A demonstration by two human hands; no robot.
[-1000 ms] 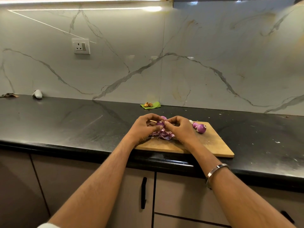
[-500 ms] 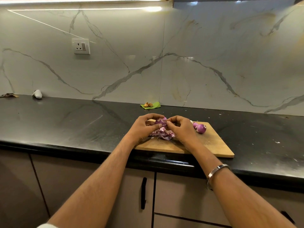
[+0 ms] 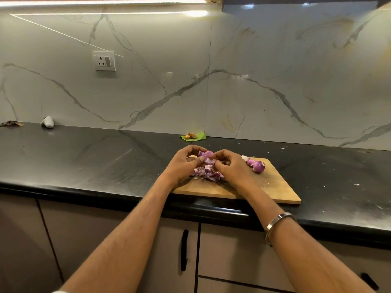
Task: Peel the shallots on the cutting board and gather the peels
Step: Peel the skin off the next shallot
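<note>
A wooden cutting board (image 3: 273, 188) lies on the black counter near its front edge. Both hands meet over the board's left part. My left hand (image 3: 183, 164) holds a purple shallot (image 3: 206, 155) between thumb and fingers. My right hand (image 3: 229, 168) pinches a strip of purple skin (image 3: 209, 161) on that shallot. A heap of purple peels (image 3: 206, 174) lies on the board right under the hands. Peeled shallots (image 3: 257, 166) rest at the board's far right part, with a small pale piece beside them.
A green leaf with small brown pieces (image 3: 192, 136) lies at the back against the marble wall. A grey lump (image 3: 47, 122) and brown scraps (image 3: 9, 123) sit far left. A wall socket (image 3: 104, 60) is above the counter. Cabinet doors with black handles (image 3: 184, 249) are below.
The hands stay in the same place over the board. The right fingers have shifted slightly and a loose piece of skin now shows between the two hands.
</note>
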